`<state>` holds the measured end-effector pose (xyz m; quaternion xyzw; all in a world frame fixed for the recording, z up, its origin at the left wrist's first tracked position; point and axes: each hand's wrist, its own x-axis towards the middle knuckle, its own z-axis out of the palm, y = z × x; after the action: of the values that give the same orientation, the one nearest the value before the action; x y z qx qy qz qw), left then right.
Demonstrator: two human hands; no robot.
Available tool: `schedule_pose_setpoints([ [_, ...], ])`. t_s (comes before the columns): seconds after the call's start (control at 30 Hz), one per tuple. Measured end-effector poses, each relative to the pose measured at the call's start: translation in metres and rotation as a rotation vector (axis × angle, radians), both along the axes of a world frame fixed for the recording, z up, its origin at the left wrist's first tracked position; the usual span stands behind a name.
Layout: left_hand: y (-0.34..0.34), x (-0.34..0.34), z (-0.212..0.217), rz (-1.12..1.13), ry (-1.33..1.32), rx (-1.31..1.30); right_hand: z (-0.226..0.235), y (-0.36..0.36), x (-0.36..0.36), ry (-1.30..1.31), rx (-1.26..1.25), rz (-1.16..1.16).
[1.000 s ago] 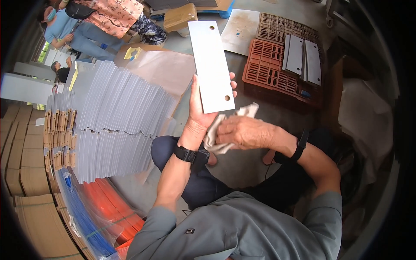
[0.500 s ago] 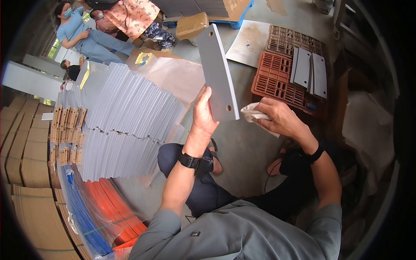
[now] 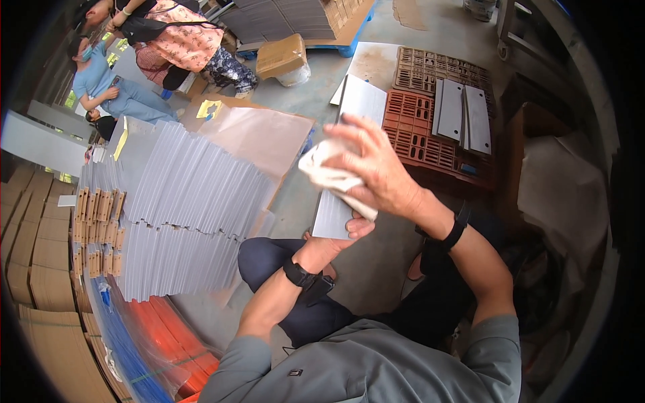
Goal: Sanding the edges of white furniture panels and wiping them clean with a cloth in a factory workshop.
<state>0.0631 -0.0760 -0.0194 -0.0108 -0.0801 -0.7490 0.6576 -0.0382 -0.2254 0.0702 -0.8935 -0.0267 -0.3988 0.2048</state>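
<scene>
A long grey board (image 3: 363, 99) slants up and away in front of me. My left hand (image 3: 329, 247) grips its near end, with the fingertips curled over the right edge. Over the middle of the board, my right hand (image 3: 383, 168) holds a crumpled white cloth (image 3: 329, 168) against the face or just above it; some fingers are stretched out past the cloth. The cloth and hand hide the board's middle. To my left stands a big stack of similar grey boards (image 3: 195, 181), packed on edge.
Several finished-looking boards (image 3: 463, 114) lie on an orange plastic pallet (image 3: 410, 127) at the right. Brown cardboard stacks (image 3: 40, 269) and orange plastic-wrapped strips (image 3: 161, 329) line the left. A taped carton (image 3: 282, 57) sits ahead. People (image 3: 107, 84) stand at the far left.
The board has been turned so another face shows, and my left hand has lowered. My right hand has swung left with the cloth, from beside the board to over it.
</scene>
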Motion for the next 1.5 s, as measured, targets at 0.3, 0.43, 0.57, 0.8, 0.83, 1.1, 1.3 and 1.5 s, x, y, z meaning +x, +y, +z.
schedule_pose_setpoints([
  [0.3,-0.006,-0.009,0.009,-0.283,-0.02,-0.037,-0.021,-0.11,0.008,-0.025,0.773,-0.377],
  [0.43,-0.001,-0.009,0.006,-0.054,-0.506,0.179,-0.02,-0.108,-0.002,-0.081,0.886,-0.322],
  [0.57,-0.011,-0.01,0.034,-0.037,-0.499,0.178,-0.023,-0.117,-0.012,-0.092,0.761,-0.406],
  [0.8,-0.009,-0.015,0.028,0.02,-0.651,0.187,-0.009,-0.089,-0.009,-0.223,0.241,-0.438],
  [0.83,-0.011,-0.013,0.03,0.029,-0.654,0.186,-0.01,-0.074,-0.006,-0.186,0.242,-0.382],
  [1.1,-0.015,0.024,0.026,0.37,-0.515,0.237,-0.031,0.025,-0.012,0.11,0.225,0.307],
  [1.3,-0.007,0.038,0.037,0.466,-0.628,0.174,-0.075,0.06,-0.044,0.708,-0.04,0.706],
  [1.5,-0.004,0.041,0.029,0.425,-0.559,0.141,-0.051,0.015,-0.055,1.131,0.208,0.533],
])
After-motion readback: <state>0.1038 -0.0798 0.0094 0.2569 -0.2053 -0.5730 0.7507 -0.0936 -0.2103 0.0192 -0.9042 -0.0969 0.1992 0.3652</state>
